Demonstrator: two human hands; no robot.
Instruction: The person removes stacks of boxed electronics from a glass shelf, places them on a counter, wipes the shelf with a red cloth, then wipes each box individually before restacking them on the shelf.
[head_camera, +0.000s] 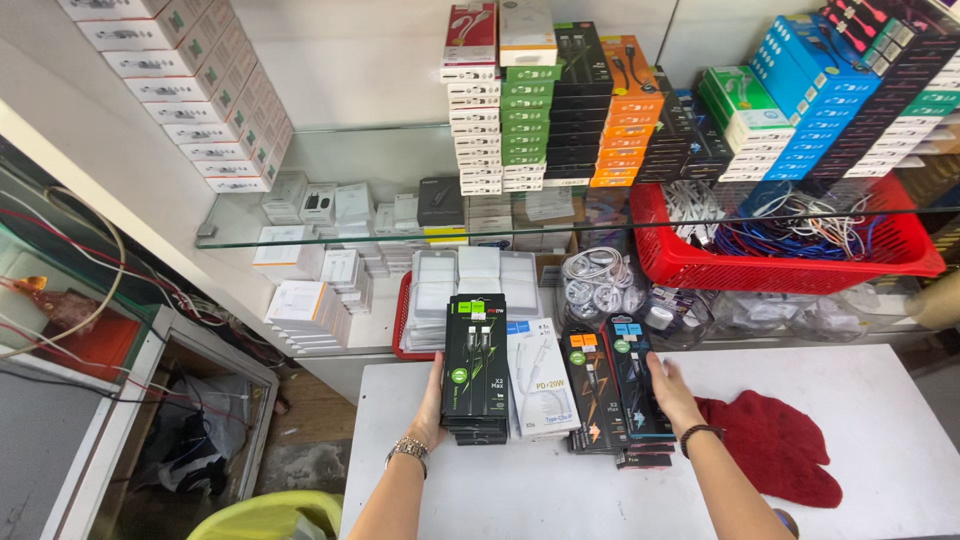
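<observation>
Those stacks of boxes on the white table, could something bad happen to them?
Maybe. The left hand and right hand only press the outer sides of four loose box stacks, so the uneven right-hand ones might slide apart. The front boxes sit near the table edge; a push could drop them toward the yellow bin.

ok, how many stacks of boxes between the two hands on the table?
4: black stack at the left hand, white stack, orange-topped stack, blue-topped stack at the right hand. More may be hidden beneath.

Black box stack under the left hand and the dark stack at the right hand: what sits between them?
In the head view, a stack of white boxes lies between the black box stack and the dark stack.
</observation>
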